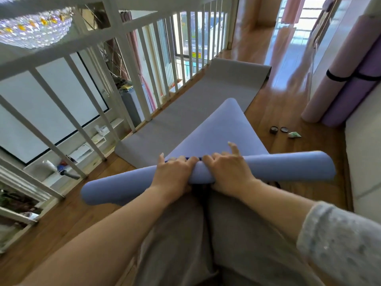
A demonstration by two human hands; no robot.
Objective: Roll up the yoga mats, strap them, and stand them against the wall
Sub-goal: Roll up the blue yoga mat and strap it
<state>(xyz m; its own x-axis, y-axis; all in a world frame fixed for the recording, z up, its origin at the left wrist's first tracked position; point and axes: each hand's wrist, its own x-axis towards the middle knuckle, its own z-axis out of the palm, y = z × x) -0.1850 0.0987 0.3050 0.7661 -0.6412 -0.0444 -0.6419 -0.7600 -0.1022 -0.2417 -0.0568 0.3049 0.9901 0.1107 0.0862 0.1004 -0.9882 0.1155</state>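
Head-camera view looking down at a person kneeling on a wooden floor (278,104) beside a white railing (144,58), partway through rolling a blue mat (288,168). Most of the blue mat was wound into a long roll lying crosswise just in front of the knees. A short triangular-looking tail lay unrolled ahead, resting on a grey mat (206,96). The left hand (175,172) and right hand (226,170) sat side by side at the middle of the roll, nearly touching. The fingers of both were curled over its top and gripping it, with the right forefinger stretched forward onto the flat tail. Against the wall (338,27) on the right, a pink mat (334,65) and a purple mat (358,87) stood rolled and leaning, each ringed by a black strap (338,77), so those two looked finished. The blue mat seemed close to fully rolled, but no strap could be seen around it, and something dark beneath the roll was too unclear to name. The grey mat lay flat along the railing, not yet begun. Left to do, by this view: finish and strap the blue mat, roll and strap the grey one, and stand both at the wall. A small jar (273,130), its lid (284,129) and a tube (294,134) lay on the floor near the standing mats.
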